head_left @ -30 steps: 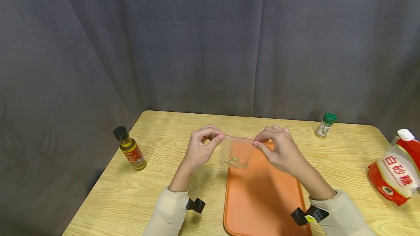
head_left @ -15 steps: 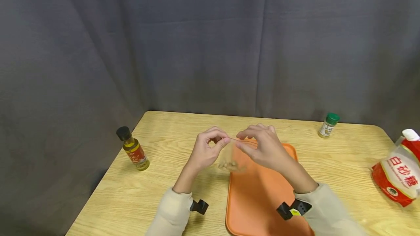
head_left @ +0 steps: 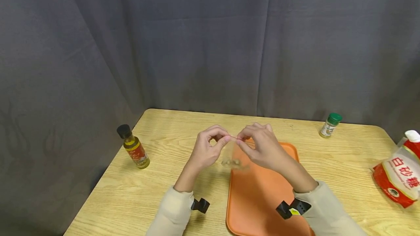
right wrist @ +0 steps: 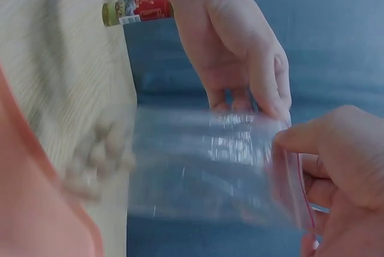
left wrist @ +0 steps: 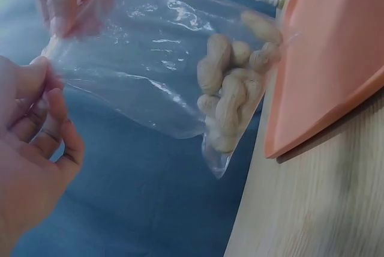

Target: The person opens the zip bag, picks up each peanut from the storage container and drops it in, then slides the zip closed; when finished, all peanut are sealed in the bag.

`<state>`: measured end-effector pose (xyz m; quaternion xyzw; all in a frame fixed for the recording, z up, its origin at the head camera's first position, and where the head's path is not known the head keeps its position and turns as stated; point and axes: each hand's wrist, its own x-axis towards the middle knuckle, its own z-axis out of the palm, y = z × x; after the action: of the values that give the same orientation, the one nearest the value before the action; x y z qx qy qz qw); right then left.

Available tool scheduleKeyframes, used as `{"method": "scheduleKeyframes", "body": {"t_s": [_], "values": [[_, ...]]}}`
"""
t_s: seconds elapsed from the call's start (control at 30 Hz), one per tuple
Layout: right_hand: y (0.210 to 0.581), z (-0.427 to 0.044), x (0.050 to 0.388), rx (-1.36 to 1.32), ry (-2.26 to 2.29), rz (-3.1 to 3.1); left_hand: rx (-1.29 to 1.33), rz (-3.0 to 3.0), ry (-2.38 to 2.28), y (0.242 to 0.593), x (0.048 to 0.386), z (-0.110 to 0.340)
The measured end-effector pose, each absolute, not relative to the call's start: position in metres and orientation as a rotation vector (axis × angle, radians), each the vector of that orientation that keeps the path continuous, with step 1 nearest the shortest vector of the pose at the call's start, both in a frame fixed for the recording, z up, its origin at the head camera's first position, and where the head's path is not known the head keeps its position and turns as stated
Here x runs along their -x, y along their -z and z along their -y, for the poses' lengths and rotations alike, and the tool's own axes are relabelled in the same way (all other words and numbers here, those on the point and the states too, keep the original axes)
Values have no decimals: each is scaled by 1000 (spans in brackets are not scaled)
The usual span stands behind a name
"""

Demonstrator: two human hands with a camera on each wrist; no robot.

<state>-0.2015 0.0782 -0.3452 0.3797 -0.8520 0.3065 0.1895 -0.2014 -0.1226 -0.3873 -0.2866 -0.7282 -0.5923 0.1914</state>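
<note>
A clear zip bag with a red line along its top edge hangs from both hands. Several peanuts in their shells lie at its bottom. My left hand pinches one top corner between thumb and forefinger. Close beside it, my right hand pinches the same top edge between thumb and fingers. In the head view the bag hangs over the far left edge of an orange tray. Blur softens the peanuts in the right wrist view.
An oil bottle with a black cap stands at the table's left edge. At the back right is a small green-capped spice jar. A red and white sugar pouch sits at the far right. A grey curtain hangs behind.
My right hand has moved left along the bag's top edge, closer to my left hand. Over the last half second the hands barely shift, and the right fingers close on the edge.
</note>
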Motion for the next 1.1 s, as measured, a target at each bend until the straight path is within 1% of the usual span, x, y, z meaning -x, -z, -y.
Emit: {"method": "scheduleKeyframes", "body": {"t_s": [0.23,0.4,0.53,0.73,0.9,1.0,1.1], "values": [[344,-101,198,-1031,-900,2381,747,2000,1714,379,197,125],[342,-114,196,-973,-910,2377,728,1999,1742,385,201,127],[343,-117,197,-952,-901,2381,765,2012,1736,388,203,131],[346,-108,197,-935,-905,2397,867,2163,1719,383,205,154],[354,-91,191,-1048,-990,2438,940,2406,1693,374,199,189],[361,-82,187,-1127,-1125,2470,982,2501,1689,370,196,206],[371,-73,187,-1137,-1309,2544,982,2576,1697,369,196,217]]}}
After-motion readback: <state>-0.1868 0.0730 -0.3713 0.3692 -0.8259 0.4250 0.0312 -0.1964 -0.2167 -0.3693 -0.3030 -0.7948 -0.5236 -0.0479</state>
